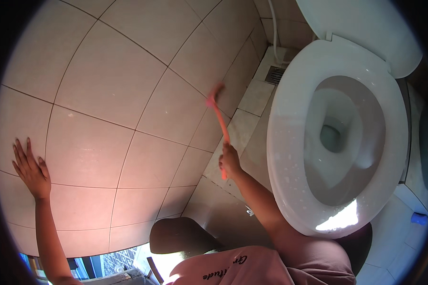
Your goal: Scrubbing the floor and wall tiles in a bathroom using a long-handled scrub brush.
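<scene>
In my right hand (229,160) is a long-handled scrubbing brush (222,122), its orange-pink handle gripped near the lower end. The brush head (216,91), slightly blurred, is at the lower part of the tiled wall (152,107); whether the bristles touch the tiles, I cannot tell. My left hand (32,173) lies flat against the same wall at the far left, fingers spread, holding nothing. Just right of my right forearm stands a white toilet (290,118) with its lid (366,33) raised. Water drops dot its seat, and water shows in the bowl.
A floor drain (275,75) sits in the far corner, beside a thin white hose (273,28). Pale tiles (242,123) edge the floor along the wall. A small blue object (419,218) is at the right. Bright light comes from the lower left, near a patterned cloth or mat (119,259).
</scene>
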Demonstrator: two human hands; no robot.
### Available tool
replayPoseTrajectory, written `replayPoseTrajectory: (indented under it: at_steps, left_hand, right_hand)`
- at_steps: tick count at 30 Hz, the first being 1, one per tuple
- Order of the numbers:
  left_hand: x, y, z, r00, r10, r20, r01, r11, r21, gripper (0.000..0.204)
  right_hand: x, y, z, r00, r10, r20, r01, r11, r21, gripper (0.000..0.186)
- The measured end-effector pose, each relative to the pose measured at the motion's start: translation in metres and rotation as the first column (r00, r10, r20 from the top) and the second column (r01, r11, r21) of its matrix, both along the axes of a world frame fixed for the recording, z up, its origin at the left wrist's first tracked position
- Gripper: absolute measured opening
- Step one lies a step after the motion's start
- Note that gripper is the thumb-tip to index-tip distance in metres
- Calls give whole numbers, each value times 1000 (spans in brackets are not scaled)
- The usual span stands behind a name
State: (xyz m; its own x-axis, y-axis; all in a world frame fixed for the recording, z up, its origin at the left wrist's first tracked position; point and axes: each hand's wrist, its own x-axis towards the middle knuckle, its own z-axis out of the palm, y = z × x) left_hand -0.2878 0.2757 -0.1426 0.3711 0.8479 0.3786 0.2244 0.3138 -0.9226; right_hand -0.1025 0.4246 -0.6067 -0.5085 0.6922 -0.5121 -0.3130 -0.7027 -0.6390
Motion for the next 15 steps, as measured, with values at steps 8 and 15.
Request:
replayPoseTrajectory:
  at_steps: [8, 15]
  left_hand:
    - [7, 2, 1, 999, 15, 51, -16, 1000, 24, 44]
    - [0, -6, 5, 999, 35, 41, -36, 999, 22, 44]
  right_hand:
    - [9, -13, -8, 887, -267, 376, -13, 800, 600, 39]
    - [-6, -42, 49, 999, 7, -39, -2, 994, 113, 33]
